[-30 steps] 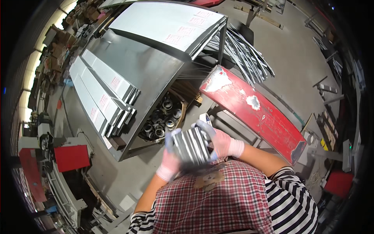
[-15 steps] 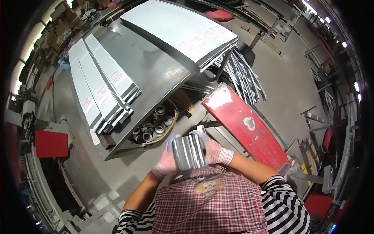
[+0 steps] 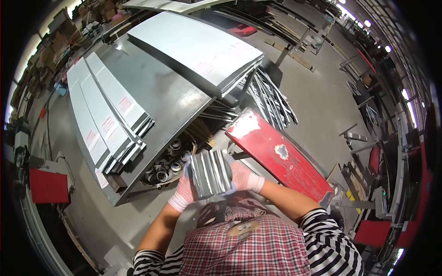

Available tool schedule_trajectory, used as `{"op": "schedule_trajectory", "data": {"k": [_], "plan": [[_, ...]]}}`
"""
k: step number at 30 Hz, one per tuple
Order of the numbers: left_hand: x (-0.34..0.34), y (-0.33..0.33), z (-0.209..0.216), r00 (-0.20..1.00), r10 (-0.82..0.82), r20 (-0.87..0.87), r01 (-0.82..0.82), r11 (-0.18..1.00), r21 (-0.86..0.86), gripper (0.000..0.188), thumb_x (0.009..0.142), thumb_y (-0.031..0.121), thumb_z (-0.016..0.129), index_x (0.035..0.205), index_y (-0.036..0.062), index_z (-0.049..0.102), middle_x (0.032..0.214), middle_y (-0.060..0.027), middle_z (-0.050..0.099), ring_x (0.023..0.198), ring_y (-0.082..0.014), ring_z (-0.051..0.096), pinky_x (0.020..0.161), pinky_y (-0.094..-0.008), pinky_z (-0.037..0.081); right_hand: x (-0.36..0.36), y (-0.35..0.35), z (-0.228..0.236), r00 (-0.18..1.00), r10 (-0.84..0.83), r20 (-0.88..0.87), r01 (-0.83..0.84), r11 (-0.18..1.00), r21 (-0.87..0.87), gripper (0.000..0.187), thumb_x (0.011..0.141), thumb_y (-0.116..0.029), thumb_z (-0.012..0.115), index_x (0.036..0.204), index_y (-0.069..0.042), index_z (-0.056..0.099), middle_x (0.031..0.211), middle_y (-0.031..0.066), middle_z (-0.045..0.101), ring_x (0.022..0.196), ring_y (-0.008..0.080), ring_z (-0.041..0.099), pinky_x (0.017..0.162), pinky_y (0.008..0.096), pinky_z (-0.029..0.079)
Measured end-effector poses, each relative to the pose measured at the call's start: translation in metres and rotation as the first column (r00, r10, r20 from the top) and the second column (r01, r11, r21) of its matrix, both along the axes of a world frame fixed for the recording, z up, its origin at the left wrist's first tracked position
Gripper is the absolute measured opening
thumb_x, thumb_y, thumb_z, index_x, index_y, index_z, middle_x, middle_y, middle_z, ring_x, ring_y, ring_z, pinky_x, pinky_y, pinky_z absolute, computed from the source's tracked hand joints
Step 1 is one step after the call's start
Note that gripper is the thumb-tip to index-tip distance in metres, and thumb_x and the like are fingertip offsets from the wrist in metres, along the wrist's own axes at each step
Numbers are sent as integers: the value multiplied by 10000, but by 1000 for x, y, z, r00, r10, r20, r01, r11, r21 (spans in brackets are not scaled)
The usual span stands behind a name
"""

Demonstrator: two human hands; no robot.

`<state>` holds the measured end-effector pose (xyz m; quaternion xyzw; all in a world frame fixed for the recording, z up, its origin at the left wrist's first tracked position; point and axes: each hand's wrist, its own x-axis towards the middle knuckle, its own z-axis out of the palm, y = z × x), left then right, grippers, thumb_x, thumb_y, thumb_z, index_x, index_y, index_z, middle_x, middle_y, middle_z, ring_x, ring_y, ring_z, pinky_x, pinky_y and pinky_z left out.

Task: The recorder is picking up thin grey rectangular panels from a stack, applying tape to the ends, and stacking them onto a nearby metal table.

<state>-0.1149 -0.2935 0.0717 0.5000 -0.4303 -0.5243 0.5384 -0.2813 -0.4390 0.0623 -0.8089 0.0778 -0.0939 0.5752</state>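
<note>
The grey-and-white layered block (image 3: 211, 173) looks stiff, its layers apt to slip; your pink-gloved left hand (image 3: 185, 187) and right hand (image 3: 242, 177) curl around opposite sides, probably the surest hold.

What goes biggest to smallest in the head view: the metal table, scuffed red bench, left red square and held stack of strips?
1. Metal table
2. Scuffed red bench
3. Left red square and held stack of strips: too alike to rank; the stack's nearer.
</note>
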Motion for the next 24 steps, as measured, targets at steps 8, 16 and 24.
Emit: {"op": "schedule_trajectory", "data": {"k": [8, 16, 24], "plan": [[-90, -15, -73, 540, 297, 788, 138, 892, -431, 1261, 547, 497, 858, 1524, 58, 193, 1484, -243, 352, 1353, -443, 394, 1154, -631, 254, -290, -86, 259, 637, -687, 348, 662, 720, 209, 660, 833, -328, 742, 1315, 15, 450, 1216, 140, 586, 1104, 247, 555, 983, 363, 398], [-221, -188, 108, 322, 3, 947, 717, 652, -246, 1113, 575, 463, 869, 1501, 104, 365, 1314, -144, 543, 1254, -330, 506, 1158, -612, 230, -674, 8, 156, -104, -986, 129, 953, -62, 297, 357, 873, -290, 685, 1078, -8, 608, 943, 103, 657, 803, 207, 608, 723, 333, 450], [-309, -274, 13, -164, -209, 964, 795, 551, 255, 1175, 566, 450, 894, 1558, 272, 289, 1369, -148, 543, 1289, -320, 524, 1177, -599, 196, -686, 106, -43, 497, -414, -763, 774, 609, 174, 371, 940, -276, 647, 1201, -13, 669, 1222, 124, 643, 1155, 229, 574, 1003, 338, 437]]}}
